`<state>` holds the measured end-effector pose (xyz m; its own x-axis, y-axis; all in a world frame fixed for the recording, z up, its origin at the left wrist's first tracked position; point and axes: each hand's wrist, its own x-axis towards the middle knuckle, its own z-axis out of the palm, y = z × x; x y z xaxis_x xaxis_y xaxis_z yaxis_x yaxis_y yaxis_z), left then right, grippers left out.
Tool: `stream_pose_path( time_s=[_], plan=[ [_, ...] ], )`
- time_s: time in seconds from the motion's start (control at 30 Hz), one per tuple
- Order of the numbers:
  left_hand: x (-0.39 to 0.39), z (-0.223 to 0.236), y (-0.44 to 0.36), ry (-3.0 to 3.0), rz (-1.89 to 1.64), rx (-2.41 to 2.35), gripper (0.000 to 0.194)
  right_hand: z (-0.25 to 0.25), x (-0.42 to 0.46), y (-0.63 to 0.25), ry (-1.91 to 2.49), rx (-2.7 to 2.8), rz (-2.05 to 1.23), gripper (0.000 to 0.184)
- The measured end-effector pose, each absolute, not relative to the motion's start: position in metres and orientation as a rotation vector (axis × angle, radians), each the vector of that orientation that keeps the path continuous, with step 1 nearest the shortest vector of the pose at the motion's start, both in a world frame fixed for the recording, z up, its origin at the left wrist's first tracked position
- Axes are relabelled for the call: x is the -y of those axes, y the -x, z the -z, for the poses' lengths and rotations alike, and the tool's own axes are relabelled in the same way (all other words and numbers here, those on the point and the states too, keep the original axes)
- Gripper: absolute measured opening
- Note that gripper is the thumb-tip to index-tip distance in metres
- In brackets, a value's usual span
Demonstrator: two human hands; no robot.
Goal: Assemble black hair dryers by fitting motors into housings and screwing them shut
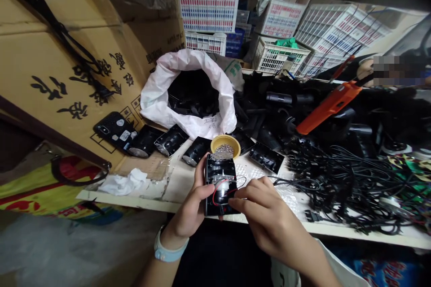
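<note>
My left hand (191,202) grips a black plastic housing (220,184) from its left side, and a light blue band circles that wrist. Inside the housing sits a small metal motor (222,195) with a red wire (214,193) and a thin black wire. My right hand (266,215) lies against the housing's right edge, its fingertips at the wires, and what they pinch is hidden. Just beyond the housing stands a yellow bowl (232,140) holding small metal screws (224,148). Several similar black housings (266,157) lie on the table around it.
A black phone (114,130) and a crumpled white cloth (123,183) lie to the left. A white sack (168,94) holds black parts. Tangled black cords (340,179) and an orange tool (328,103) lie right. Cardboard boxes (57,67) wall the left; white crates (208,9) stand behind.
</note>
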<state>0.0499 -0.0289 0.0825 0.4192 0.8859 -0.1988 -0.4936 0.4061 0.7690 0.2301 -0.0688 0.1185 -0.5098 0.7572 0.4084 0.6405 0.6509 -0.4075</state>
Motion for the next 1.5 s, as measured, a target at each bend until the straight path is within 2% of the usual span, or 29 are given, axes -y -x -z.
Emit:
stream_pose_path(
  time_s=[0.3,0.47,0.6,0.7,0.87,1.03,1.1,1.2,1.4,1.5],
  plan=[
    [0.027,-0.086,-0.056,-0.688,-0.917,-0.687,0.08,-0.116,0.073,-0.219,1.167,2.395,-0.158,0.036],
    [0.032,-0.081,-0.05,-0.749,-0.88,-0.588,0.102,-0.12,0.077,-0.221,1.259,2.363,-0.268,0.042],
    [0.035,-0.08,-0.048,-0.732,-0.896,-0.62,0.102,-0.119,0.079,-0.232,1.262,2.276,-0.466,0.047],
    [0.035,-0.081,-0.047,-0.73,-0.963,-0.631,0.099,-0.108,0.077,-0.247,1.317,2.106,-0.547,0.039],
    [0.038,-0.083,-0.042,-0.788,-1.083,-0.631,0.1,-0.089,0.068,-0.273,1.383,2.015,-0.498,0.012],
    [0.039,-0.083,-0.042,-0.811,-1.222,-0.694,0.092,-0.098,0.066,-0.271,1.177,1.838,-0.478,0.009],
    [0.038,-0.084,-0.043,-0.842,-1.249,-0.697,0.091,-0.106,0.068,-0.264,1.099,1.772,-0.48,0.016],
    [0.036,-0.085,-0.045,-0.897,-1.314,-0.729,0.088,-0.114,0.071,-0.251,1.093,1.799,-0.406,0.026],
    [0.038,-0.085,-0.049,-0.948,-1.315,-0.841,0.09,-0.11,0.07,-0.228,1.301,1.959,-0.018,0.028],
    [0.039,-0.088,-0.052,-1.007,-1.338,-0.875,0.088,-0.104,0.067,-0.219,1.305,2.059,0.056,0.028]
  ],
)
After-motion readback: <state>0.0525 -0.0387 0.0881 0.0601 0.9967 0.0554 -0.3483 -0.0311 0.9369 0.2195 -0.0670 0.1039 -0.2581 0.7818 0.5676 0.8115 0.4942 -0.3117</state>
